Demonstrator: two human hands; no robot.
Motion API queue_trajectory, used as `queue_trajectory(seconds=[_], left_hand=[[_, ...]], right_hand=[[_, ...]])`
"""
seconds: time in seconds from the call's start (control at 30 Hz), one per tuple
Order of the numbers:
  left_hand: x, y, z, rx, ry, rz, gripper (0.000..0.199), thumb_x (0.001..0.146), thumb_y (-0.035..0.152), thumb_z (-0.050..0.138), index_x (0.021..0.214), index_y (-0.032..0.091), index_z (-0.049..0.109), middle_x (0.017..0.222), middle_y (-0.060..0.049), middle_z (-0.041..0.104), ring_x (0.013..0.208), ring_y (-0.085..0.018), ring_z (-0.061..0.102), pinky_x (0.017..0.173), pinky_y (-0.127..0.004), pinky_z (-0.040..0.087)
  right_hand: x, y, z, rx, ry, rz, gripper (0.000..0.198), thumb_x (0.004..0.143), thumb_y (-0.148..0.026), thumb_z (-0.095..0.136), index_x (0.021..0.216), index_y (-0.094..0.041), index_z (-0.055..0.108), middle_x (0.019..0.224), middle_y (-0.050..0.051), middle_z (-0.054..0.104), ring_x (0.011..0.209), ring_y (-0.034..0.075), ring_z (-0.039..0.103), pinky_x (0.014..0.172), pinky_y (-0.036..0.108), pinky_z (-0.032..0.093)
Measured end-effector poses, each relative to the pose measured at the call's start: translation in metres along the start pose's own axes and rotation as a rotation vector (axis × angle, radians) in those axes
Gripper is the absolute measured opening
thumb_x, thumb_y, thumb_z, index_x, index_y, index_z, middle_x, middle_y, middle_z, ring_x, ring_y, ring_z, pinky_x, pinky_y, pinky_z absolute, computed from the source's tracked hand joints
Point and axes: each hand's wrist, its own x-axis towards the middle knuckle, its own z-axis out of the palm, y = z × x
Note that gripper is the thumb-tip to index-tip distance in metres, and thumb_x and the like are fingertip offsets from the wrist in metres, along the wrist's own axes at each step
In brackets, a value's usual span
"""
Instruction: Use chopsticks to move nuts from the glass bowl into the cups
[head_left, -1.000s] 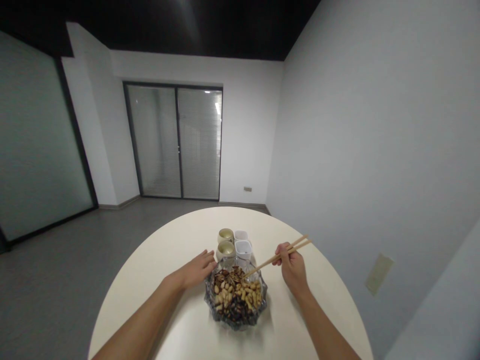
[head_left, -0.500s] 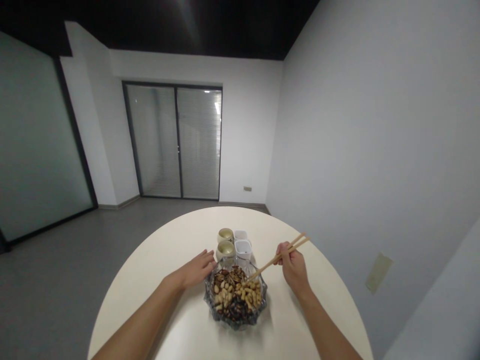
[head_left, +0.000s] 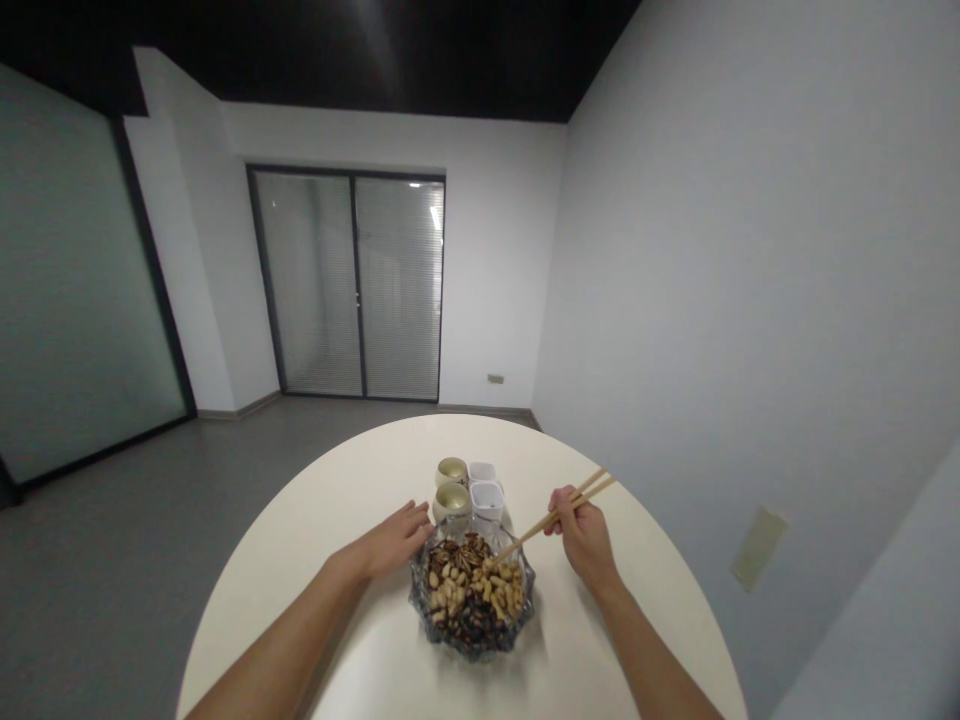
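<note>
A clear glass bowl (head_left: pixel 421 605) with a scalloped rim stands before me, divided among several kinds of nuts and seeds. Brown seeds (head_left: pixel 459 550) lie at the back, pale nuts (head_left: pixel 447 588) at the left, peanuts (head_left: pixel 507 590) at the right, dark seeds (head_left: pixel 476 625) at the front. My right hand (head_left: pixel 581 530) is closed around a pair of wooden chopsticks (head_left: pixel 534 530), whose tips reach the back of the peanuts; whether they pinch one I cannot tell. With fingers stretched out, my left hand (head_left: pixel 399 540) lies at the bowl's back-left rim, its fingertips seemingly touching it.
Just behind the bowl are two olive-green cups (head_left: pixel 451 499) and two white square cups (head_left: pixel 487 499), set close together. All stand on a round cream table (head_left: pixel 375 660). A white wall (head_left: pixel 720 300) rises at the right, and glass doors (head_left: pixel 397 290) are at the back.
My right hand and the chopsticks have shifted very slightly left, their tips staying at the peanuts. The left hand and the bowl keep their places.
</note>
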Motion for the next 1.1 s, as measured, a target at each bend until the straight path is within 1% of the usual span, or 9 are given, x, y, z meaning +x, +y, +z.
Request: queue_trajectory(seconds=[0.17,0.37,0.5,0.6,0.7,0.8,0.9,1.0,1.1], left_hand=[[0.0,0.002,-0.001,-0.01,0.006,-0.019,0.059,0.101,0.06,0.023,0.113,0.019,0.063,0.137,-0.01,0.058,0.141,-0.028,0.035,0.123,-0.047,0.014],[0.0,0.005,-0.001,-0.009,-0.005,-0.02,0.057,0.102,0.058,0.023,0.113,0.019,0.062,0.139,-0.01,0.057,0.142,-0.027,0.034,0.123,-0.047,0.012],[0.001,0.007,-0.002,0.011,-0.023,-0.023,0.058,0.102,0.057,0.02,0.112,0.017,0.061,0.138,-0.012,0.057,0.143,-0.026,0.032,0.123,-0.046,0.011],[0.001,0.007,-0.003,0.012,-0.019,-0.028,0.057,0.102,0.057,0.021,0.111,0.018,0.062,0.138,-0.011,0.057,0.143,-0.026,0.032,0.122,-0.046,0.013],[0.001,0.007,-0.003,0.013,-0.002,-0.032,0.056,0.102,0.057,0.023,0.112,0.018,0.063,0.137,-0.01,0.058,0.142,-0.027,0.034,0.122,-0.046,0.016],[0.0,0.007,-0.003,0.023,0.007,-0.012,0.058,0.102,0.057,0.022,0.113,0.018,0.064,0.135,-0.01,0.06,0.139,-0.027,0.038,0.121,-0.046,0.017],[-0.001,0.01,-0.004,0.026,0.02,0.009,0.058,0.102,0.057,0.021,0.114,0.019,0.064,0.132,-0.009,0.062,0.138,-0.026,0.04,0.121,-0.045,0.018],[-0.003,0.012,-0.005,0.029,0.025,0.006,0.056,0.102,0.056,0.022,0.112,0.02,0.065,0.132,-0.008,0.062,0.137,-0.025,0.04,0.121,-0.044,0.018],[-0.003,0.012,-0.006,0.029,0.021,0.003,0.055,0.102,0.056,0.023,0.112,0.021,0.064,0.131,-0.007,0.063,0.138,-0.025,0.04,0.121,-0.044,0.018]], right_hand=[[0.001,0.006,0.0,0.023,0.001,0.016,0.052,0.091,-0.067,0.049,0.069,-0.02,0.057,0.047,-0.001,0.055,0.045,0.015,0.055,0.046,0.024,0.045],[0.001,0.007,0.003,-0.002,0.024,0.001,0.051,0.092,-0.066,0.048,0.073,-0.02,0.059,0.049,0.001,0.06,0.046,0.014,0.051,0.046,0.023,0.042],[-0.001,0.006,0.007,-0.013,-0.046,-0.005,0.049,0.091,-0.064,0.051,0.075,-0.019,0.061,0.053,0.002,0.063,0.049,0.015,0.052,0.047,0.024,0.041],[-0.002,0.009,0.009,-0.033,-0.112,-0.002,0.047,0.091,-0.062,0.053,0.075,-0.019,0.063,0.055,0.003,0.064,0.051,0.016,0.054,0.048,0.025,0.041],[-0.001,0.011,0.009,-0.049,-0.134,0.003,0.047,0.09,-0.062,0.055,0.074,-0.019,0.064,0.057,0.003,0.065,0.054,0.017,0.056,0.051,0.026,0.044],[0.001,0.011,0.007,-0.066,-0.128,0.008,0.048,0.088,-0.063,0.056,0.074,-0.018,0.066,0.06,0.004,0.066,0.058,0.019,0.06,0.055,0.028,0.048],[0.003,0.01,0.006,-0.073,-0.116,0.041,0.05,0.085,-0.066,0.059,0.076,-0.018,0.068,0.064,0.006,0.068,0.061,0.02,0.063,0.058,0.03,0.051],[0.005,0.008,0.005,-0.049,-0.102,0.079,0.05,0.08,-0.068,0.063,0.076,-0.018,0.067,0.064,0.007,0.069,0.062,0.021,0.065,0.06,0.032,0.054],[0.005,0.004,0.005,-0.035,-0.098,0.089,0.051,0.077,-0.069,0.065,0.075,-0.018,0.066,0.061,0.006,0.068,0.059,0.021,0.065,0.059,0.032,0.054]])
